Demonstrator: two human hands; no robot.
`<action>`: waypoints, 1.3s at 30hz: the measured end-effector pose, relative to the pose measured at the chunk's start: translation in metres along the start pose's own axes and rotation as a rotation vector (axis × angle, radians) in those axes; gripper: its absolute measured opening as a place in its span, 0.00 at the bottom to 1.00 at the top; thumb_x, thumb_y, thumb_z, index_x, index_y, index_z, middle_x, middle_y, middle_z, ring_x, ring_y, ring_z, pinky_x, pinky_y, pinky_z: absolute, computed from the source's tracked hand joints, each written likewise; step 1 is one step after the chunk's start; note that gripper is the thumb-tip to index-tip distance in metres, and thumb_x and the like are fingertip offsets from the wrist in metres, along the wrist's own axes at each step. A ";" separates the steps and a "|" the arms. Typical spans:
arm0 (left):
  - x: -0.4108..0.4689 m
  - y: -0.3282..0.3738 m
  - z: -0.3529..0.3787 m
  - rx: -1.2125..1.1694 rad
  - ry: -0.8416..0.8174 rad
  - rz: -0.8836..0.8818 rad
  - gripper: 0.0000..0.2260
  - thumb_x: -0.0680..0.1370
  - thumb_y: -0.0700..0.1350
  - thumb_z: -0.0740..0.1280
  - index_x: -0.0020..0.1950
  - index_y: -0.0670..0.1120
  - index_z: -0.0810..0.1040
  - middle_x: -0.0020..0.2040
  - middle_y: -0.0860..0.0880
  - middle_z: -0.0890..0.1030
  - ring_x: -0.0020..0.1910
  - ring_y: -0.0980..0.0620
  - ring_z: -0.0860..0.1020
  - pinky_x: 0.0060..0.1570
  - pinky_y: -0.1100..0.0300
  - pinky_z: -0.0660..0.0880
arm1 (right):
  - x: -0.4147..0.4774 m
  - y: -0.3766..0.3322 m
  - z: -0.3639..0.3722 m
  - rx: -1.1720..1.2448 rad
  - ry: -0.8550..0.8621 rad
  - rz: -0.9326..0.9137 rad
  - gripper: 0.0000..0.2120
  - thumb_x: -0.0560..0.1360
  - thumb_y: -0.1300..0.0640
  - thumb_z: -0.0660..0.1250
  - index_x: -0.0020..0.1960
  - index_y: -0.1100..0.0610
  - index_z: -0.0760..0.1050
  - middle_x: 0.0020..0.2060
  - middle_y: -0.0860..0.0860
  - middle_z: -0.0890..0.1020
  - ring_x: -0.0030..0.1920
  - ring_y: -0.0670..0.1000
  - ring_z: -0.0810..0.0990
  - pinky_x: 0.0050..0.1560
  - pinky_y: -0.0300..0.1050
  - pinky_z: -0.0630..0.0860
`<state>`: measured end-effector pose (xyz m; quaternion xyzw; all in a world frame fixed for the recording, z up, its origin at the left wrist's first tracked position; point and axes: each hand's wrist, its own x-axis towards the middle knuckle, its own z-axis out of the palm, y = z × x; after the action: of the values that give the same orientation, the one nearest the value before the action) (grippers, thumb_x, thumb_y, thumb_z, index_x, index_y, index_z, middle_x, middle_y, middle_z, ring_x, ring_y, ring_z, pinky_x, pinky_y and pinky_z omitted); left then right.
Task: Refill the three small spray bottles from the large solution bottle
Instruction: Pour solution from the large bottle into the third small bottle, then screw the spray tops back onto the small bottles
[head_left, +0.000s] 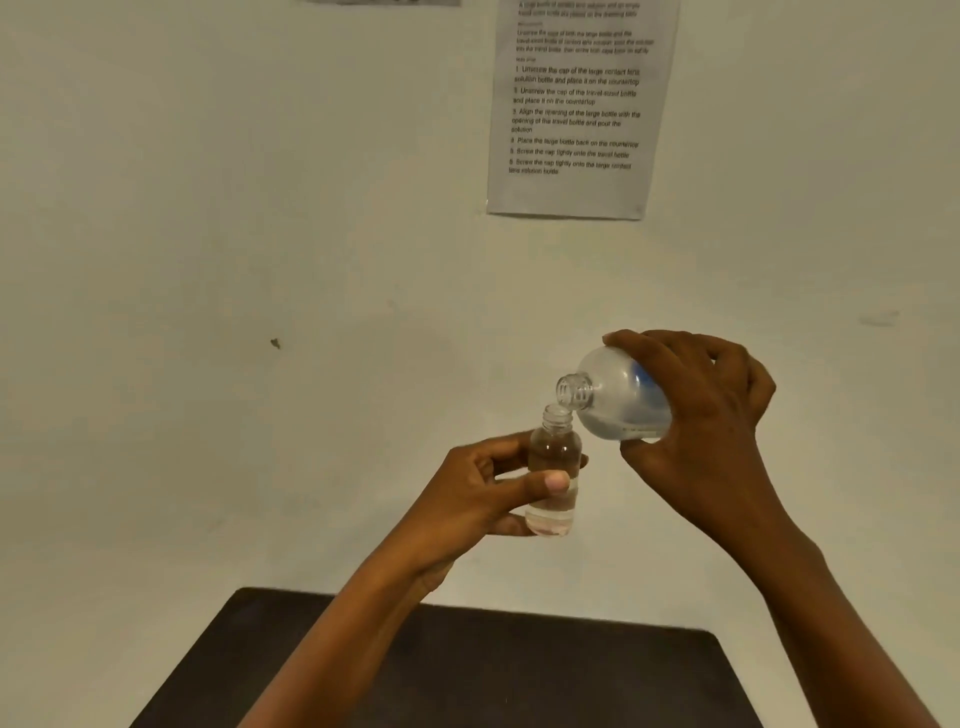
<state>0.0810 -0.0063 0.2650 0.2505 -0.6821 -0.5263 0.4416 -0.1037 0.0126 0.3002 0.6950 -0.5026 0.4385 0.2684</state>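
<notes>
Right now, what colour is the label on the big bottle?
Blue label on the clear big bottle, best in the head view.

Left hand (483, 493), right hand (711, 415) and forearms (831, 623) are bare

1. One small spray bottle (556, 452) in view (clear, its neck open).
2. One large solution bottle (613, 395), also clear, with a blue patch on its side.
3. Two hands, both mine: my left hand (483, 493) and my right hand (711, 415).
4. One printed sheet (576, 114) on the wall, plus the bottom edge of a second sheet (379, 2) at the very top.
5. One dark table (467, 675).
</notes>
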 end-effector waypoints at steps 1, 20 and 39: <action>-0.002 -0.005 0.001 -0.001 0.010 -0.015 0.16 0.69 0.49 0.70 0.56 0.56 0.78 0.54 0.54 0.83 0.52 0.52 0.82 0.44 0.59 0.80 | -0.006 0.001 0.004 0.030 -0.019 0.016 0.39 0.57 0.63 0.75 0.62 0.44 0.63 0.57 0.52 0.75 0.60 0.58 0.67 0.57 0.53 0.58; -0.112 -0.153 0.005 -0.019 0.244 -0.470 0.18 0.72 0.39 0.71 0.58 0.55 0.77 0.54 0.57 0.82 0.55 0.61 0.79 0.45 0.73 0.74 | -0.215 0.021 0.074 0.636 -0.524 0.873 0.34 0.60 0.58 0.79 0.61 0.51 0.68 0.53 0.45 0.76 0.52 0.47 0.76 0.50 0.35 0.70; -0.155 -0.311 -0.007 0.145 0.450 -0.794 0.22 0.70 0.32 0.71 0.63 0.41 0.75 0.57 0.44 0.80 0.56 0.51 0.78 0.57 0.60 0.73 | -0.338 0.031 0.127 0.619 -0.513 1.326 0.34 0.59 0.65 0.77 0.60 0.53 0.66 0.54 0.53 0.75 0.54 0.52 0.76 0.57 0.51 0.73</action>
<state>0.1235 0.0155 -0.0787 0.6307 -0.4556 -0.5381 0.3243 -0.1265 0.0551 -0.0591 0.3721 -0.7145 0.4535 -0.3814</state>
